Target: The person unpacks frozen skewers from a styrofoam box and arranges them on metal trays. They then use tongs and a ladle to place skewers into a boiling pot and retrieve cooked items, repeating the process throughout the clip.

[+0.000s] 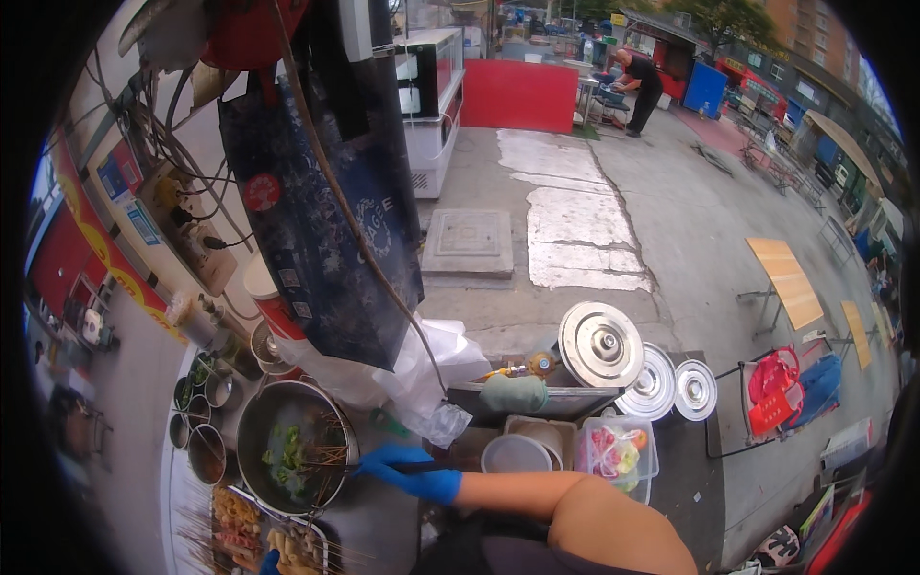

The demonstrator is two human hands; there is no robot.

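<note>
My right hand point(410, 473), in a blue glove, is closed around a pair of long dark chopsticks point(331, 467). Their tips reach into a large metal pot point(351, 443) holding cloudy liquid. Green leafy vegetables point(285, 452) float there, and several thin wooden skewers point(326, 433) lean along the pot's right side. At the lower edge shows a small part of my left hand point(269, 563), also blue-gloved, beside a tray of skewered food point(235, 532). Most of that hand is cut off, so its fingers and anything in them cannot be made out.
Small metal pots point(207, 453) stand left of the large pot. A dark hanging bag point(326, 220) and white plastic bags point(436, 359) are beyond it. Round metal lids point(601, 345) and a plastic tub of wrapped food point(618, 458) sit right. A person point(644, 91) bends far off.
</note>
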